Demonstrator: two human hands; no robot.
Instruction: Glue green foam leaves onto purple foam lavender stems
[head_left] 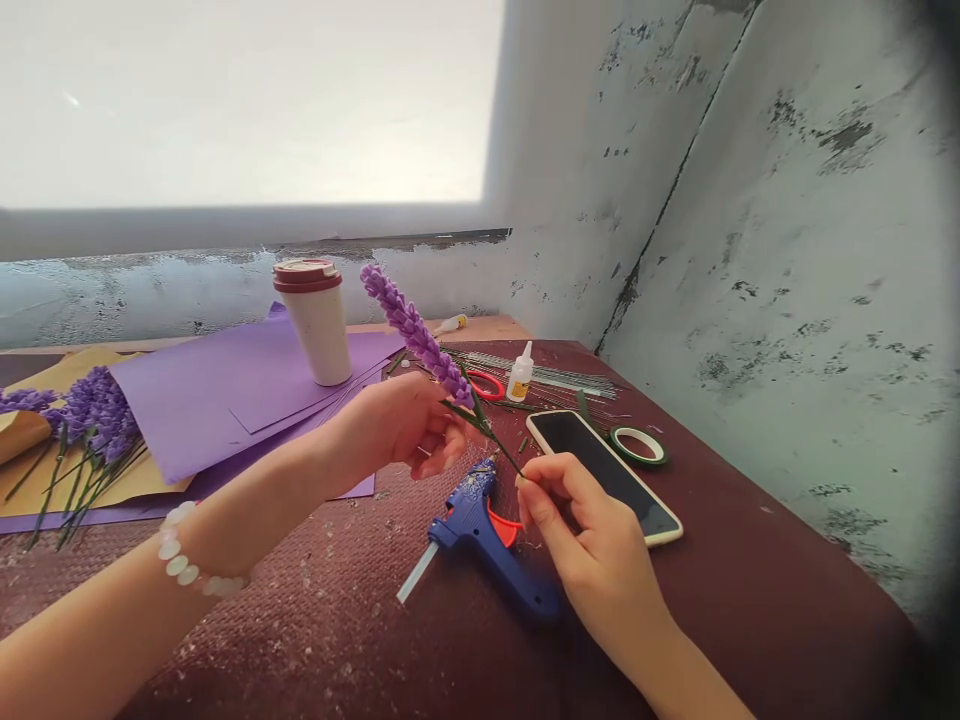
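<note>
Your left grip (397, 425) is curled closed on the stem of a purple paper lavender sprig (416, 335), which slants up and away, above and beyond the hot glue gun (480, 530); your right grip (600, 545) pinches the stem's lower tip between thumb and forefinger, just right of the gun; red-handled scissors (486, 385) and a glue bottle (520, 373) lie beyond the gun; a phone (604, 480) and green floral tape (637, 446) lie to its right; purple paper sheets (225, 400) lie to its left on the worktop (750, 600).
</note>
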